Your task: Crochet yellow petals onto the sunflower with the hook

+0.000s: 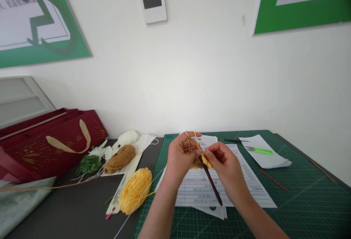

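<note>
My left hand (179, 155) is closed on a small yellow and brown crochet piece (196, 163). Yellow yarn (188, 140) loops over its raised fingers, and a thin white strand crosses the hand. At the piece's right edge, the thumb and forefinger of my right hand (226, 166) pinch the yellow part. A dark brown crochet hook (211, 182) slants down and right from the piece, its thick end below my right hand and outside the fingers. Its tip is hidden at the stitches. Left of my forearm lies a yellow yarn ball (136, 190).
Printed sheets (225, 191) lie under my hands on a green cutting mat (307, 202). To the right are a green-handled cutter (260, 150), black tweezers (236, 140) and a red stick (273, 179). Brown yarn (120, 158), green yarn (89, 164) and a red gift bag (55, 140) stand left.
</note>
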`<state>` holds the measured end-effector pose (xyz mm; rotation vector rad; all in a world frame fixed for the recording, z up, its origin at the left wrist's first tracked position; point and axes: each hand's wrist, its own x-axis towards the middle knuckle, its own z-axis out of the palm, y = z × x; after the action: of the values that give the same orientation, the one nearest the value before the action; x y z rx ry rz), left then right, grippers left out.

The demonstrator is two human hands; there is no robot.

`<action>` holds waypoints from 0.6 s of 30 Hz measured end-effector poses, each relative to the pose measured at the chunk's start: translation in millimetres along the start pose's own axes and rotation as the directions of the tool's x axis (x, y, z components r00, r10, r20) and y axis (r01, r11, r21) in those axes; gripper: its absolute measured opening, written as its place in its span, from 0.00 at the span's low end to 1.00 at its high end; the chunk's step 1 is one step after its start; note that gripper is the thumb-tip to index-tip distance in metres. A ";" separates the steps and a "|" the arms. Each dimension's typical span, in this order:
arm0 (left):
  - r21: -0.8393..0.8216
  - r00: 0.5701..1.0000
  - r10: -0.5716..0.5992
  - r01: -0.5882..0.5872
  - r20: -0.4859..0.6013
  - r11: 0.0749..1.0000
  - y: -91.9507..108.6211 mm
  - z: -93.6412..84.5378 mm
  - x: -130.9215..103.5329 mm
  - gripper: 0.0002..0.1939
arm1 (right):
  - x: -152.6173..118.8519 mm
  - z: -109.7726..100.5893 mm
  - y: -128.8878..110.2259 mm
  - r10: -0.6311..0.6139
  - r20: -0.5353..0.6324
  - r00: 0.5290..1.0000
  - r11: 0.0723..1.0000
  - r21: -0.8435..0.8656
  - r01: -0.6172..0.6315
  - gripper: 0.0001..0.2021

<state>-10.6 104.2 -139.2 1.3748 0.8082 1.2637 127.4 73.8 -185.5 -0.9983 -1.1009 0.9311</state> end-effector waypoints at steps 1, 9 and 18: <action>-0.017 1.000 0.010 -0.011 -0.029 1.000 -3.0 2.6 0.5 0.19 | 0.8 -0.4 -1.8 0.013 0.007 1.000 1.000 0.019 -0.014 0.15; -0.102 0.992 0.054 -0.066 -0.115 0.993 -9.9 6.4 3.5 0.20 | 2.0 -2.0 -14.5 0.161 0.085 0.983 0.964 0.201 -0.175 0.16; -0.157 0.994 0.028 -0.044 -0.106 0.987 -7.3 8.8 2.4 0.20 | 3.7 -4.2 -16.5 0.161 0.118 0.980 0.965 0.189 -0.181 0.17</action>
<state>-0.4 105.9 -144.7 1.2085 0.7385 1.4063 133.9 71.9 -169.4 -0.8980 -0.9941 1.2195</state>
